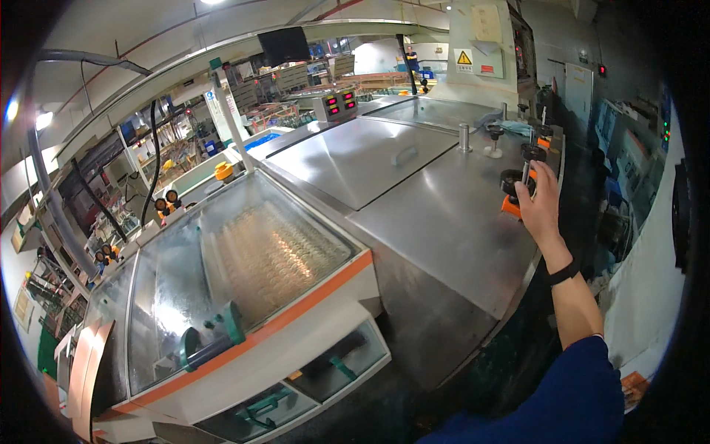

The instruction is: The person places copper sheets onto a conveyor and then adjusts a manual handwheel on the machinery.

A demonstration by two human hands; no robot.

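My right hand (pixel 541 200) reaches in from the lower right, with a dark band (pixel 564 271) on the wrist and a navy sleeve above it. Its thumb and fingers are apart in a curve beside a thin metal stem (pixel 526 173). A black knob (pixel 532 152) sits just above the fingertips, and a black handwheel (pixel 509 182) is close by the thumb. Whether the fingers touch the stem or knob, I cannot tell. Under the handwheel is an orange fitting (pixel 511 208). My left hand is not in view.
A long steel-topped machine (pixel 436 214) fills the middle. Left of it, a clear cover (pixel 244 255) lies over wet rollers, with a green-ended handle (pixel 212 345) on it. Copper-coloured sheets (pixel 90 362) stand lower left. A display box (pixel 337 106) with red digits sits at the back.
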